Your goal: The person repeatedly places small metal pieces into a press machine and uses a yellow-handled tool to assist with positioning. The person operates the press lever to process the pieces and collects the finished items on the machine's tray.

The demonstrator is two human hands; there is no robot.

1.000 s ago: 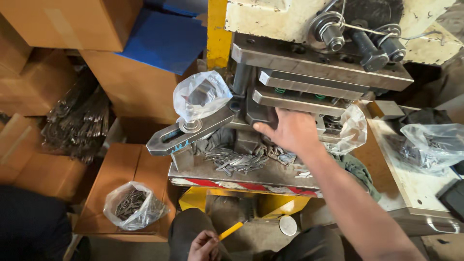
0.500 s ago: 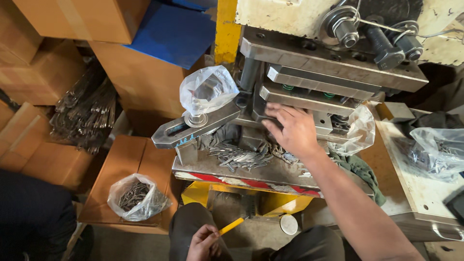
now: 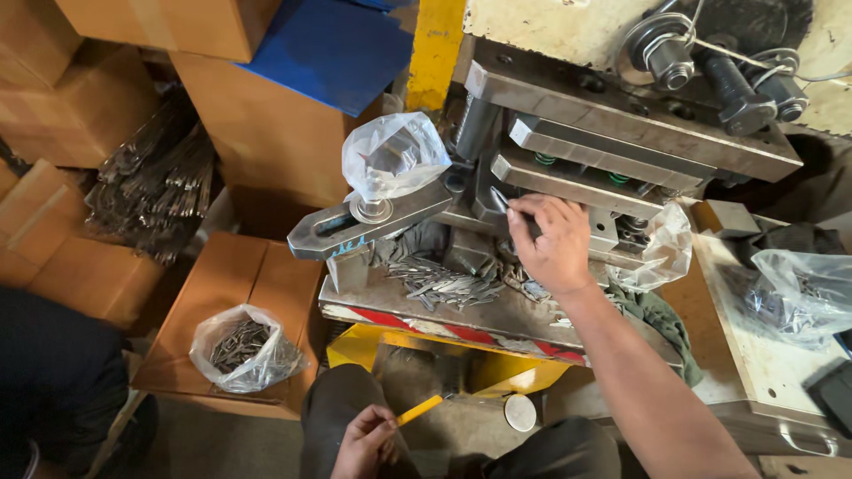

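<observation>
Right hand (image 3: 552,241): reaching into the press die at frame centre; fingers curled, pinching a small metal piece (image 3: 499,200) at the die's edge
Left hand (image 3: 366,440): resting at bottom centre; gripping a yellow stick (image 3: 419,409)
Loose metal pieces (image 3: 445,284): lying on the press plate left of the right hand

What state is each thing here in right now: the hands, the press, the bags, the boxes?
Right hand: fingertips pinching a small metal piece at the press die.
Left hand: closed around a yellow stick.
Press die: open.
Bag of metal parts: open, on a cardboard box.
Loose metal pieces: heaped on the press bed.
</observation>
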